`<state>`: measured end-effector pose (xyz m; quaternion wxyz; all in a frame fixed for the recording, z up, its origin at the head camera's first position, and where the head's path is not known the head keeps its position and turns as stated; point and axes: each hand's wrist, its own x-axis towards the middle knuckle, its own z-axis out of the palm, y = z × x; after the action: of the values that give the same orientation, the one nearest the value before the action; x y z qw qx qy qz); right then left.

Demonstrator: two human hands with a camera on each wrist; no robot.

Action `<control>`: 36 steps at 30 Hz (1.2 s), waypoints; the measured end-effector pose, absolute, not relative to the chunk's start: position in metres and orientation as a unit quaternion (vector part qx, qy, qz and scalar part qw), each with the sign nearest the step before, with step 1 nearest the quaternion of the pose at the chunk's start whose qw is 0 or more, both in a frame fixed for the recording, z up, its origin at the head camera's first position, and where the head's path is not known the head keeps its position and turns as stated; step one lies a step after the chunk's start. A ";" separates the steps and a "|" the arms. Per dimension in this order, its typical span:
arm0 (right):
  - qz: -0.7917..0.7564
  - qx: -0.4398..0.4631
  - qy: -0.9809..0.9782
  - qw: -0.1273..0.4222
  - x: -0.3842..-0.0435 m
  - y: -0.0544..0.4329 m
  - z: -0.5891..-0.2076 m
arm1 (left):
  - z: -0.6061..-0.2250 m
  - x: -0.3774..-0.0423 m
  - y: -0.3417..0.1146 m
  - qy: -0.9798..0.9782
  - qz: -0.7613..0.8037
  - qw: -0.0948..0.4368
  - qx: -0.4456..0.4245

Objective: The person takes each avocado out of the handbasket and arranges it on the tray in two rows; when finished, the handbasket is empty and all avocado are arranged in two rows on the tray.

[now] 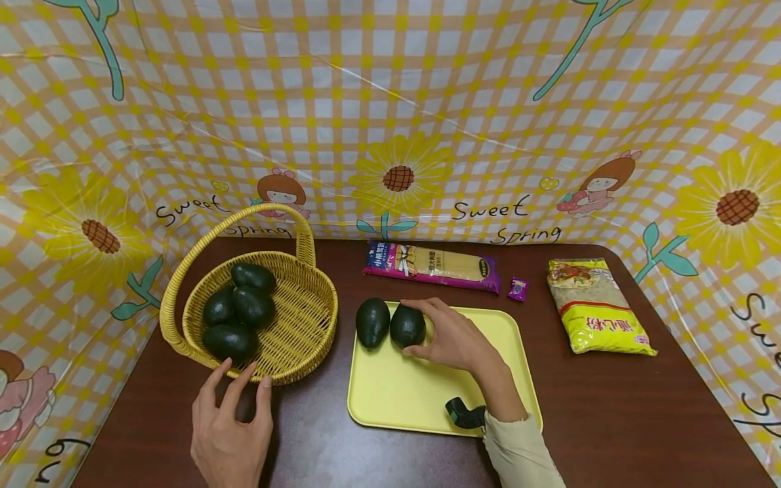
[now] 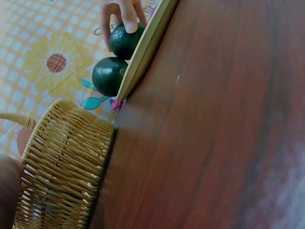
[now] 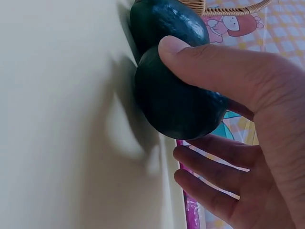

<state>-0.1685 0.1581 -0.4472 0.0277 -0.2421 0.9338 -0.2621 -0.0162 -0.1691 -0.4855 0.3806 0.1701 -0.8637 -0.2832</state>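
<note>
My right hand [image 1: 454, 339] grips a dark green avocado [image 1: 407, 327] at the back left of the yellow tray [image 1: 390, 400]. In the right wrist view the thumb lies over the held avocado [image 3: 181, 102], with the other fingers on its far side. A second avocado [image 1: 372, 323] sits beside it at the tray's left edge. To the left stands a woven basket [image 1: 305, 312] with a tall handle, holding several avocados [image 1: 253, 306] in its left half. My left hand [image 1: 233, 423] is at the basket's front rim, fingers loosely bent and fingertips right at the rim, holding nothing.
Behind the tray lies a purple pasta packet [image 1: 433, 266], with a small purple wrapped piece [image 1: 518, 289] to its right. A yellow food bag [image 1: 601, 308] lies farther right. A checked cloth [image 1: 390, 81] hangs around the brown table [image 1: 610, 420].
</note>
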 end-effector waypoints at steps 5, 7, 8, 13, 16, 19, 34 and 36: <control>-0.260 -0.247 0.933 0.031 -0.168 0.158 -0.448 | -0.485 -0.017 -0.169 -0.864 -0.283 0.380 0.171; -0.259 -0.249 0.933 0.032 -0.169 0.158 -0.448 | -0.485 -0.016 -0.169 -0.864 -0.283 0.380 0.172; -0.258 -0.250 0.933 0.032 -0.169 0.158 -0.448 | -0.485 -0.016 -0.169 -0.864 -0.284 0.380 0.172; -0.262 -0.250 0.932 0.032 -0.168 0.157 -0.447 | -0.484 -0.016 -0.169 -0.864 -0.285 0.379 0.170; -0.262 -0.252 0.931 0.031 -0.167 0.157 -0.447 | -0.484 -0.016 -0.169 -0.864 -0.285 0.379 0.170; -0.261 -0.253 0.931 0.030 -0.167 0.156 -0.446 | -0.484 -0.016 -0.169 -0.863 -0.285 0.380 0.171; -0.247 -0.265 0.932 0.010 -0.166 0.153 -0.440 | -0.484 -0.016 -0.169 -0.861 -0.287 0.383 0.170; -0.242 -0.268 0.933 0.006 -0.166 0.150 -0.437 | -0.484 -0.016 -0.169 -0.862 -0.286 0.382 0.171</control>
<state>-0.1656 0.1503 -0.4374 0.0059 -0.2675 0.9326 -0.2423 -0.0156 -0.1692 -0.4844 0.3822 0.1710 -0.8618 -0.2863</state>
